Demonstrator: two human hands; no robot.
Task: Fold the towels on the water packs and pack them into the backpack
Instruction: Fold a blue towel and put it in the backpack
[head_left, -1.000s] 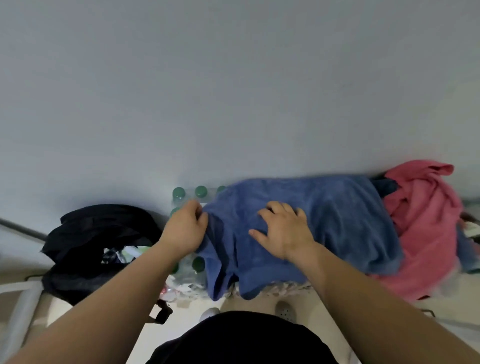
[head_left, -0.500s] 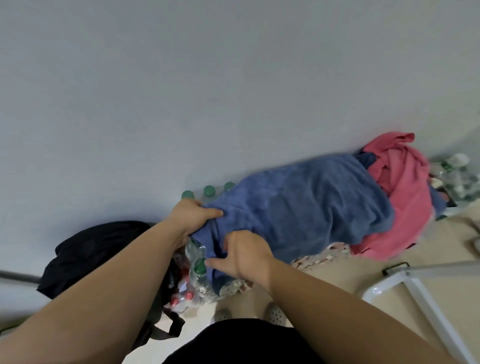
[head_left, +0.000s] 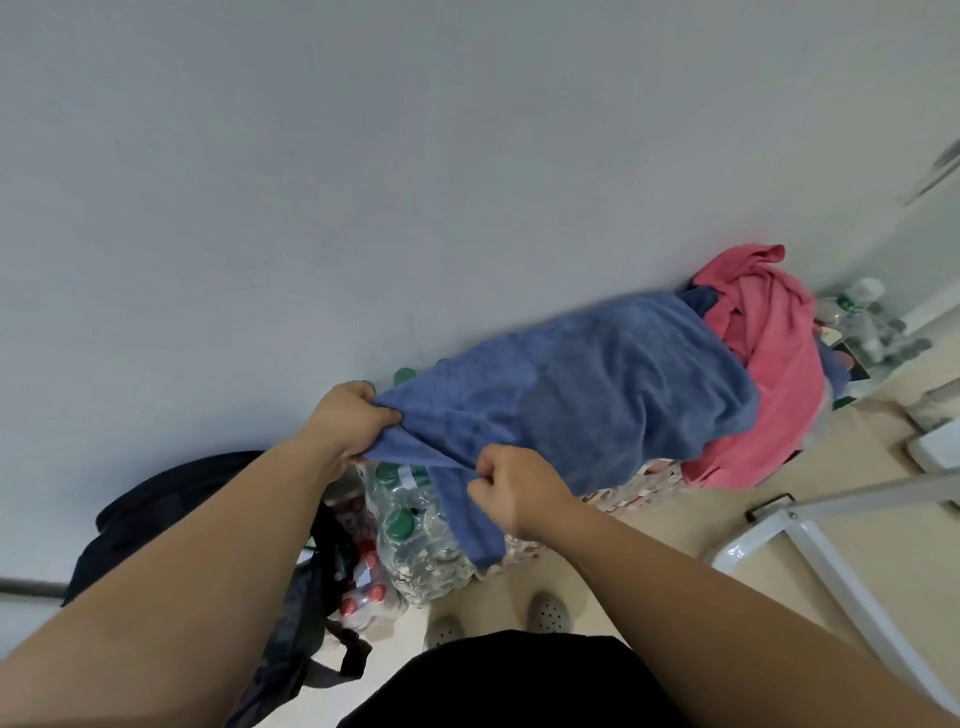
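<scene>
A blue towel (head_left: 582, 400) lies spread over shrink-wrapped water packs (head_left: 415, 530) with green caps, set against the wall. My left hand (head_left: 348, 421) grips the towel's far left corner. My right hand (head_left: 511, 488) pinches the near left edge, and a strip of towel hangs down below it. A pink towel (head_left: 769, 364) is heaped on the packs to the right, partly under the blue one. The black backpack (head_left: 171, 514) sits on the floor to the left, partly hidden by my left arm.
A pack of red-capped bottles (head_left: 363, 597) lies beside the backpack. More bottles (head_left: 857, 317) stand at the far right by the wall. A white metal frame (head_left: 810, 540) stands on the beige floor to the right. My feet in grey clogs (head_left: 545, 613) are below the packs.
My right hand left the top of the blue towel and took hold of its near left edge. My left hand stayed on the far corner. The view swung left, so the towels sit further right.
</scene>
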